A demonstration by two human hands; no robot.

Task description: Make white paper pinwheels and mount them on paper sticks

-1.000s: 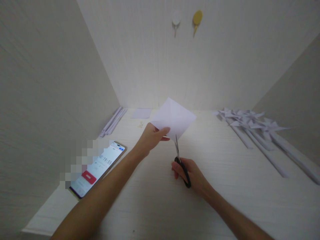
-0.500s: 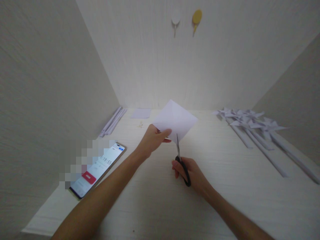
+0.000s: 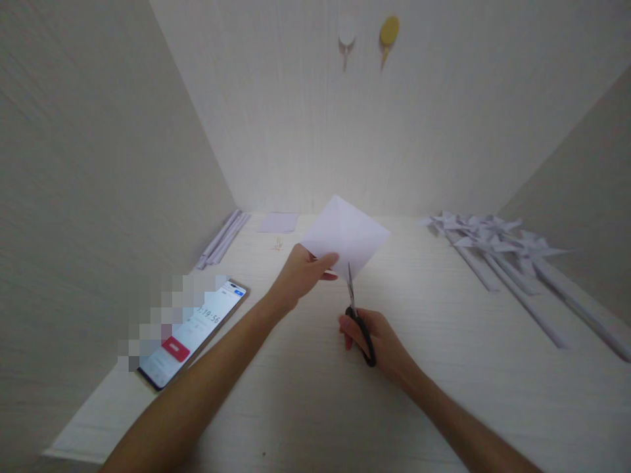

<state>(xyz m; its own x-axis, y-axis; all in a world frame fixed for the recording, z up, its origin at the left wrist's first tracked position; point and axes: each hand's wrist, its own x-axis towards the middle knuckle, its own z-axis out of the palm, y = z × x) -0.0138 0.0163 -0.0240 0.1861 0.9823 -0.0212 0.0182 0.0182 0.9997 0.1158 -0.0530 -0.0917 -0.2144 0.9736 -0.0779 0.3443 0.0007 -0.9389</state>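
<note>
A square sheet of white paper (image 3: 348,230) with faint diagonal creases is held up in the middle, one corner pointing toward me. My left hand (image 3: 311,268) pinches its lower left edge, thumb on top and fingers underneath. In my right hand (image 3: 372,338) is a pair of black-handled scissors (image 3: 363,338), fingers wrapped round the handles. The blades reach the paper near its lower corner and look nearly closed there, running up toward the sheet's centre. Part of my left fingers is hidden under the sheet.
Several paper pinwheels (image 3: 486,240) on rolled paper sticks lie at right. At left are rolled paper tubes (image 3: 223,240) and a phone (image 3: 192,338) showing a timer. Further back lie flat paper (image 3: 277,223) and small thin pieces (image 3: 278,245). Two hooks (image 3: 389,31) hang on the wall.
Almost nothing has moved; both hands, the paper and the scissors keep nearly the same places. The phone's timer has advanced by a second.
</note>
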